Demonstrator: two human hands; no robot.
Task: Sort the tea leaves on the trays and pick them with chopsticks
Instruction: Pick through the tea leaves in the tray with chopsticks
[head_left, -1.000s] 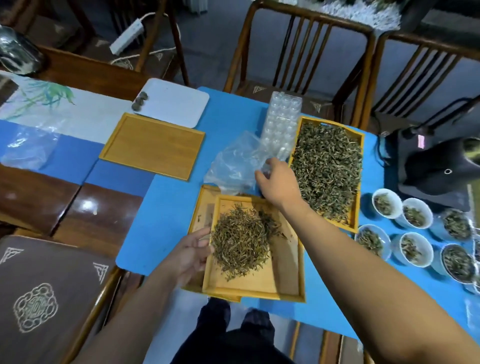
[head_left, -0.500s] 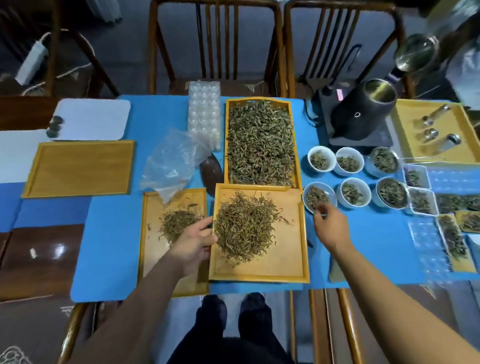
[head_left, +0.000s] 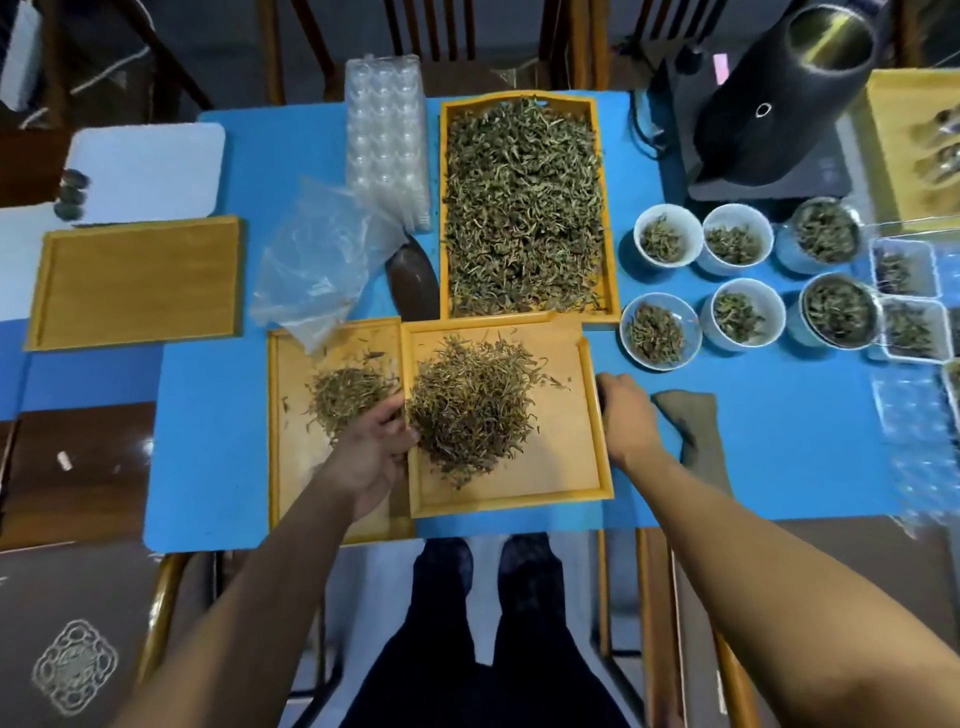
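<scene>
A square wooden tray near the table's front holds a heap of tea leaves. It overlaps a second wooden tray on its left, which holds a smaller heap. My left hand grips the square tray's left rim, thumb on top. My right hand grips its right rim. Behind them a long tray is full of darker tea leaves. No chopsticks show.
White cups of tea and small plastic boxes stand at the right, a black kettle behind them. A clear bag, a blister pack and a dark scoop lie left of the long tray. An empty wooden tray lies far left.
My right hand came back from the cups and took hold of the square tray's right rim. My left hand stayed on the left rim. The camera tilted further down.
</scene>
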